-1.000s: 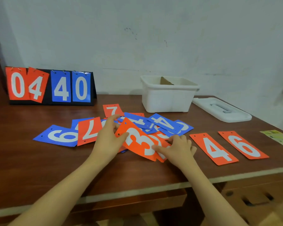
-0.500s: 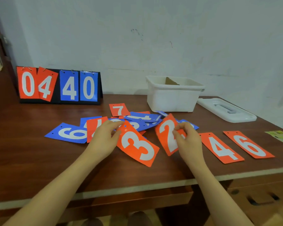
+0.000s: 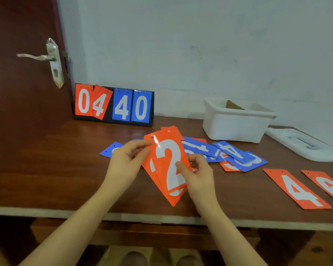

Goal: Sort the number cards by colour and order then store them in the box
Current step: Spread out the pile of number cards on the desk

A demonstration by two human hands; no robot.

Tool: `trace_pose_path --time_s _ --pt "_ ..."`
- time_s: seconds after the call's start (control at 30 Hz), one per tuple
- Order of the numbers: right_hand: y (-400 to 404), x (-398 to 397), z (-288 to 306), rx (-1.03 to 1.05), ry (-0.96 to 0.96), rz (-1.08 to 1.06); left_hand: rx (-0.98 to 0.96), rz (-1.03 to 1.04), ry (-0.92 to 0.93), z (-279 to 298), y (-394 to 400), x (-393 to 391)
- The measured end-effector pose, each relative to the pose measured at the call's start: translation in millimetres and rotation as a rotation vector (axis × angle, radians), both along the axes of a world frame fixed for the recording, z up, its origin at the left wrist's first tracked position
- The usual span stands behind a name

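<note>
Near the tabletop's front edge, both hands lift the orange 2 card point(image 3: 168, 166) w/ another orange card under it: left hand point(image 3: 126, 164) pinches the top corner, right hand point(image 3: 197, 173) the side. Cards look thin, stiff, glossy, prob slippery; grip by edges. White box point(image 3: 236, 121) at back edge, open, holds something brown.

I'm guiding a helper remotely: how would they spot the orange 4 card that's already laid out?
Start at the white box by the wall, then come toward the table's front edge on the right. Two orange cards lie there alone; the orange 4 is the left one, beside the 6.
</note>
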State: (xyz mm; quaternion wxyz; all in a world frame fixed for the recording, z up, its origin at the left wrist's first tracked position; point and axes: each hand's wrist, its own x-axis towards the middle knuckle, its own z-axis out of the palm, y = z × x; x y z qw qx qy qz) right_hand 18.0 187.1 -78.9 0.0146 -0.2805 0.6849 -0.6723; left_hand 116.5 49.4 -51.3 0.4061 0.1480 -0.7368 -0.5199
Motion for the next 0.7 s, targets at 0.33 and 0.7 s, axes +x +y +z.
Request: trace_pose_path --time_s 0.33,0.7 --pt "-71 51 -1 0.071 0.010 0.256 0.018 0.224 -0.075 -11 -53 47" --pt "-90 69 1 0.060 -0.130 0.280 0.033 0.298 -0.070 -13 -87 59"
